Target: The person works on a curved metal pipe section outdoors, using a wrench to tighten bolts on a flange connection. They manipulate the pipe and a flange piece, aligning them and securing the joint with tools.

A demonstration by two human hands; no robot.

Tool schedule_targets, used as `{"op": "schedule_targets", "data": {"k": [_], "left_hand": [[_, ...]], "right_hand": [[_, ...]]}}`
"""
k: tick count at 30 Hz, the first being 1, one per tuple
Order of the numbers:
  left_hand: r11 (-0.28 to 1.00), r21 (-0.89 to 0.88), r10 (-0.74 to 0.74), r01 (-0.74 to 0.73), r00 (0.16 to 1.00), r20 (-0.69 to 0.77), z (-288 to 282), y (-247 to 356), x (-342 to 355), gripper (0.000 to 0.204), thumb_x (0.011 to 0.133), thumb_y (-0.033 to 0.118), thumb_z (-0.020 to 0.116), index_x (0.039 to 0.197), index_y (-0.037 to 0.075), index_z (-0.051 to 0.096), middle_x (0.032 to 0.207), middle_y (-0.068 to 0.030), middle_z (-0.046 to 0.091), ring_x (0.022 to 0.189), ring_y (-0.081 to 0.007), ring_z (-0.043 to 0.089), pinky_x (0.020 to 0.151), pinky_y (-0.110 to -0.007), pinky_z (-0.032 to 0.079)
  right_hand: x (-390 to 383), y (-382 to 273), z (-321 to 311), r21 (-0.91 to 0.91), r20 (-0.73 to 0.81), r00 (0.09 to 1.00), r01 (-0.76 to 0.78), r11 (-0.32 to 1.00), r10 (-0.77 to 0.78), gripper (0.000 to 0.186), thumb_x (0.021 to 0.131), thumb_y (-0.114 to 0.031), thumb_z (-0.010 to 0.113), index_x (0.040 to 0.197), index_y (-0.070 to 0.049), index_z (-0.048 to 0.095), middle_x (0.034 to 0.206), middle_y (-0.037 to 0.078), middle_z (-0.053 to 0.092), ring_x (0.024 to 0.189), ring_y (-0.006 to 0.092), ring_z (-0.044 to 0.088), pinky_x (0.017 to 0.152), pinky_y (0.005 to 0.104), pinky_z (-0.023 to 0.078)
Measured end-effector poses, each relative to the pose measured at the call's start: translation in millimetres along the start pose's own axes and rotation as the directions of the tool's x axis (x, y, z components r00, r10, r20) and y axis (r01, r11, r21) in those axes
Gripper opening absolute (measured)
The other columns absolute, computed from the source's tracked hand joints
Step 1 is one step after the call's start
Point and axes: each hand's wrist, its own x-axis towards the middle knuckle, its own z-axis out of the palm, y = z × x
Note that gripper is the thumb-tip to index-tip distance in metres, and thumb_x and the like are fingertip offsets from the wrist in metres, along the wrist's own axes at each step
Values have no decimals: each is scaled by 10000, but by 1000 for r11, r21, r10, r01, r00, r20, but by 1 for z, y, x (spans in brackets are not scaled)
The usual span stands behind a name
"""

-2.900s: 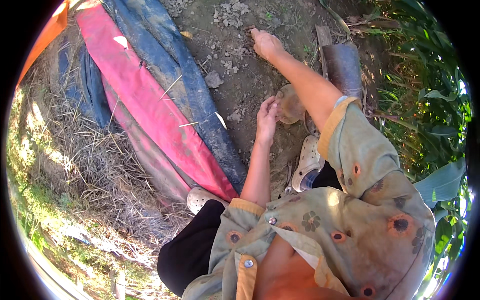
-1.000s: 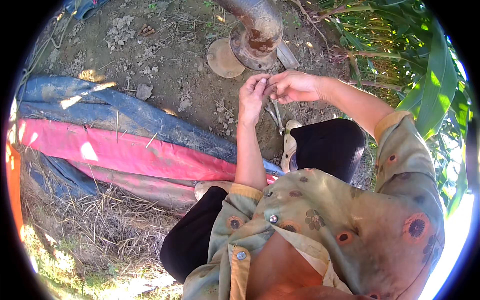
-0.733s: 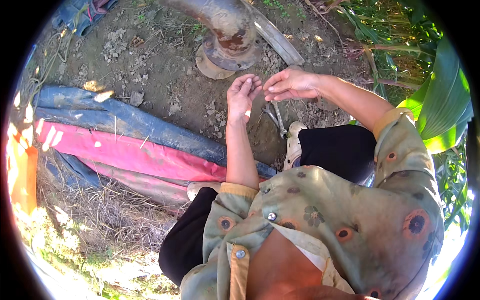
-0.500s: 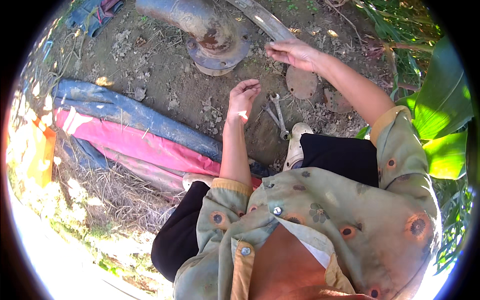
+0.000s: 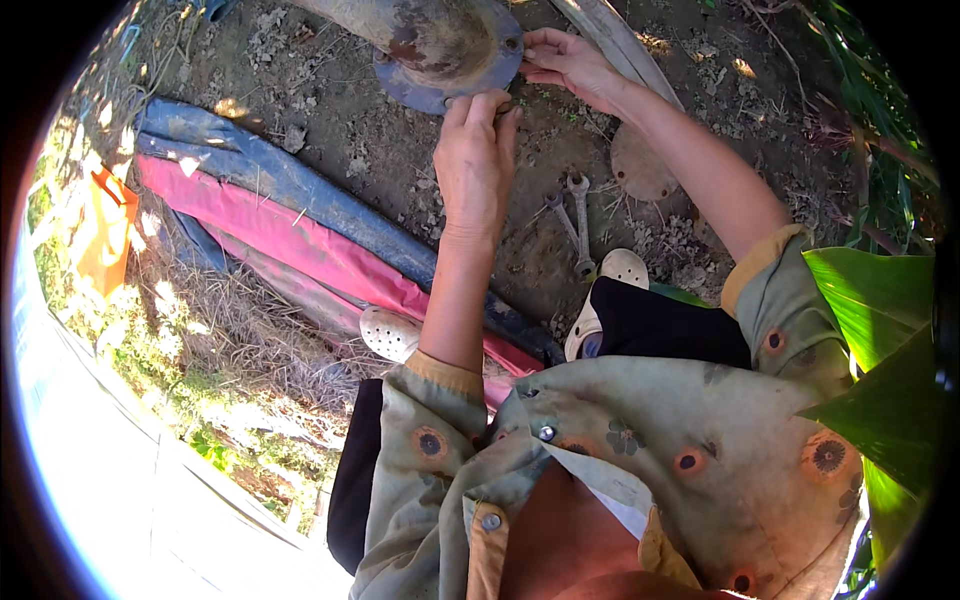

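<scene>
Pipe flange far, mid-scene. Left hand curled at its near rim; right hand loosely bent by its right edge, perhaps to reach it from two sides (I can't tell whether either pinches anything). Wrenches beside the right shoe, presumably for easy reach.

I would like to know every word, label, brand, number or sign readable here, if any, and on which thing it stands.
None: no readable text shows in the head view.
The shirt shows a flower print, no letters.
Any marks on the two wrenches or the pipe flange would be too small or blurred to read.
</scene>
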Motion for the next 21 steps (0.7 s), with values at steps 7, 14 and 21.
{"op": "schedule_targets", "data": {"k": [7, 14, 21], "left_hand": [[980, 198, 38, -10, 990, -139, 31, 1, 24, 199, 829, 78, 602, 1026, 76, 576, 923, -139, 587, 777, -308, 603, 673, -377, 487], [948, 294, 192, -119, 953, -236, 39, -9, 29, 141, 829, 43, 590, 967, 64, 569, 929, -126, 609, 821, -295, 614, 675, -374, 491], [1000, 5, -14, 15, 989, -147, 44, -2, -8, 147, 838, 11, 581, 979, 54, 578, 883, -62, 603, 694, -157, 560, 633, -253, 469]], "right_hand": [[11, 10, -9, -30, 147, 986, 80, 996, -75, 290, 902, -184, 571, 1162, -62, 531, 1040, 33, 604, 960, 123, 595, 846, 278, 492], [16, 13, -1, 155, 174, 961, 187, 970, -214, 274, 890, -155, 580, 1137, -41, 544, 997, 50, 632, 940, 131, 609, 827, 276, 507], [5, -3, -5, 282, 163, 986, -92, 955, 47, 406, 902, -380, 534, 1115, -35, 559, 993, 98, 634, 932, 168, 616, 845, 299, 494]]}}
